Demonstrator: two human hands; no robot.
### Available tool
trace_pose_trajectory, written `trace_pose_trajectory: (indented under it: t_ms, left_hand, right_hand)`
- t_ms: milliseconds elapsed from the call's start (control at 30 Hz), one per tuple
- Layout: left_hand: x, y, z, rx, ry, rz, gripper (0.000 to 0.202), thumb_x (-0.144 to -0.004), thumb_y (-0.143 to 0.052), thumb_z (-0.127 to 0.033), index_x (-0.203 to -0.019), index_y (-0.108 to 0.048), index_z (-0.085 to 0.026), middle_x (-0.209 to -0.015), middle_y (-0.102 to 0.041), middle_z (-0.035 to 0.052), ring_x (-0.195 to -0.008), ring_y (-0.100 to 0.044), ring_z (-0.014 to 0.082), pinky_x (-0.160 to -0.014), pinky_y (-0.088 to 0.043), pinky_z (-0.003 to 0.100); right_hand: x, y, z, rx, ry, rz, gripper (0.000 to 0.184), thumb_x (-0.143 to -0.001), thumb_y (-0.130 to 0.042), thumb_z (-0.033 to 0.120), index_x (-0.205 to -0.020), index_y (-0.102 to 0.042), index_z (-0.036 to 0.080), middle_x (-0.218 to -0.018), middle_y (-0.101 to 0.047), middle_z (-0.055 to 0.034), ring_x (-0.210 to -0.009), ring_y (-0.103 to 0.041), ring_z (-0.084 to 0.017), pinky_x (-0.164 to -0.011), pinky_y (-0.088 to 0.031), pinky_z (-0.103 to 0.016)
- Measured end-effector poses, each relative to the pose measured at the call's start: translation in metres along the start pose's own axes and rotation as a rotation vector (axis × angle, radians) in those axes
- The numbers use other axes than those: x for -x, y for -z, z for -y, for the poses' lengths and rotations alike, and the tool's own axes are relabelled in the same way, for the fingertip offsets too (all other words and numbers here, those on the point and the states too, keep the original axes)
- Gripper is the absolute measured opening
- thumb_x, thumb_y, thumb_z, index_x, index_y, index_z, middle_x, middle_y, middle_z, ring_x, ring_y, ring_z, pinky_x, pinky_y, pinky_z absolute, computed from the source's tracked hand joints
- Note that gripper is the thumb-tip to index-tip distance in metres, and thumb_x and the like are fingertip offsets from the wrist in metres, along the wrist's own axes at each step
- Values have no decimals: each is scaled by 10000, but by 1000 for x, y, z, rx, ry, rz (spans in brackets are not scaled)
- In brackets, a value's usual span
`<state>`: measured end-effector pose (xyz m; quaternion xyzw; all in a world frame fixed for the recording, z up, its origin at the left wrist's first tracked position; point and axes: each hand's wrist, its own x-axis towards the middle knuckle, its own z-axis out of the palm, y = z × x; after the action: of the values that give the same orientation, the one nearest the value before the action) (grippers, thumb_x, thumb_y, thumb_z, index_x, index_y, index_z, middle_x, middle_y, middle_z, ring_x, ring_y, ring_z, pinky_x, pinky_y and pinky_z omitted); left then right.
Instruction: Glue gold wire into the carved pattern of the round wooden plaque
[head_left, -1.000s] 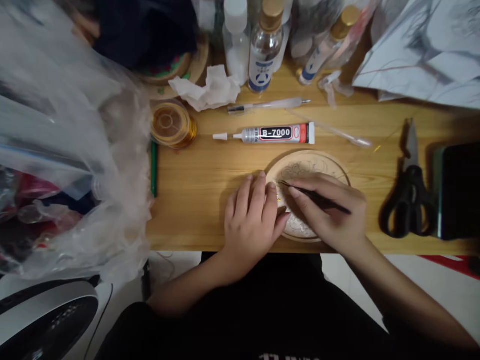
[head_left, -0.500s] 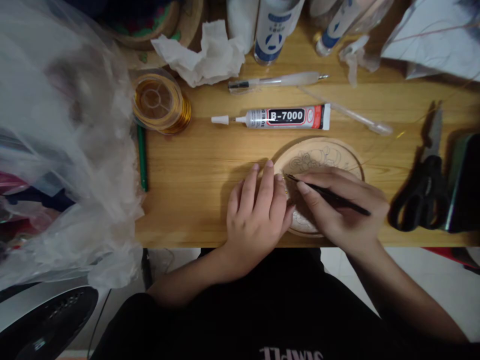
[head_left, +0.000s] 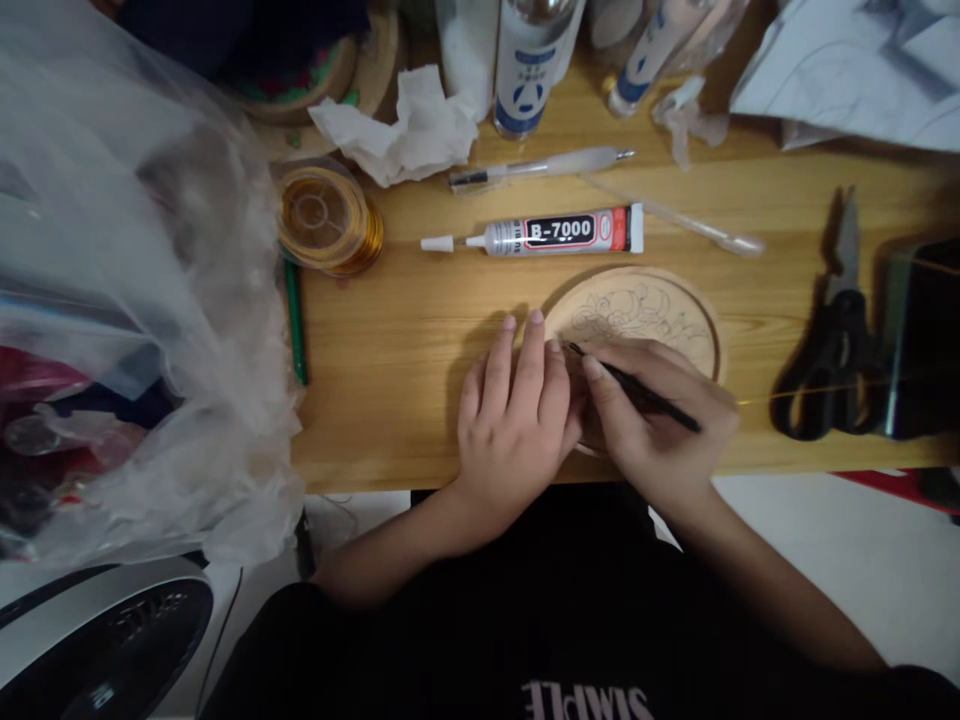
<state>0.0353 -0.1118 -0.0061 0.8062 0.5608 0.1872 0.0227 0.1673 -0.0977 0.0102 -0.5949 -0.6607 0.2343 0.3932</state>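
Note:
A round wooden disc [head_left: 645, 305] with a drawn floral pattern lies near the front edge of the wooden table [head_left: 390, 340]. My left hand [head_left: 517, 420] rests flat with its fingers stretched out, pressing on the disc's left rim. My right hand [head_left: 660, 420] is closed on black tweezers [head_left: 637, 388], whose tip meets the disc's left side beside my left fingertips. Both hands hide the lower half of the disc.
A B-7000 glue tube [head_left: 547, 232] lies just behind the disc, with a pen [head_left: 540, 166] and crumpled tissue [head_left: 405, 125] further back. A spool of gold wire [head_left: 326, 215] sits left, black scissors [head_left: 832, 340] right, bottles [head_left: 529, 60] at the back, a big plastic bag [head_left: 127, 300] far left.
The view shifted slightly. Both hands stay on the disc; the tweezer tip remains at the disc's left side with little visible movement.

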Motion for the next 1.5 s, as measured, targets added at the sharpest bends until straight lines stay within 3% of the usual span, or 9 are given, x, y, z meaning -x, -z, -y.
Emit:
trace_pose_trajectory:
  t_ms: [333,600,833,1033,1200,1333,1500]
  left_hand:
    - [1,0,2,-3,-6,-8,400,-954,-486,-386,-1215,-605,-107,-1373,-586,173,-1278,-545,331,-967,-466,441]
    - [1,4,6,19,-34,16,449,-968,-469,-422,-1234,-598,-84,-1357,-593,189,-1252,-549,349,-979,-454,467]
    - [4,7,14,162,-37,71,470,-969,-477,-389,-1318,-534,-80,-1370,-566,200,-1281,-513,339,-1057,-418,491]
    - [3,14,28,341,-33,98,446,-951,-528,-301,-1356,-473,-124,-1396,-526,177,-1342,-461,286,-1115,-400,451]
    - [-5,17,41,244,-150,149,463,-956,-518,-324,-1366,-469,-114,-1388,-548,180,-1313,-491,306,-1089,-417,464]
    - [-12,18,52,121,-320,233,600,-946,-517,-480,-1382,-463,-72,-1427,-536,163,-1349,-457,333,-1083,-404,464]
    - [-17,19,59,52,-426,236,719,-915,-495,-603,-1393,-460,-67,-1436,-532,153,-1368,-446,322,-1118,-369,452]
  right_hand:
    - [-2,10,-8,-75,-18,-55,192,-824,-679,125,-972,-724,239,-916,-741,-39,-844,-697,-184,-783,-580,-359]
    - [-3,16,-14,-64,163,78,251,-825,-666,122,-1020,-703,276,-897,-736,-23,-844,-692,-197,-820,-559,-405]
    - [-3,13,-15,-111,109,87,203,-837,-654,122,-989,-710,244,-890,-734,-47,-851,-694,-197,-811,-554,-406]
    - [-6,15,-13,-121,84,91,189,-843,-657,139,-978,-712,260,-896,-744,-33,-846,-701,-192,-797,-561,-397]
    - [-7,15,-15,-127,79,91,188,-841,-663,140,-981,-711,255,-882,-741,-29,-801,-694,-179,-758,-566,-375]
    - [-9,16,-18,-135,117,108,197,-833,-670,128,-991,-707,241,-891,-738,-45,-807,-691,-179,-755,-565,-369]
    - [-13,19,-21,-158,160,136,225,-833,-665,122,-1014,-698,249,-900,-732,-47,-831,-694,-181,-770,-572,-378]
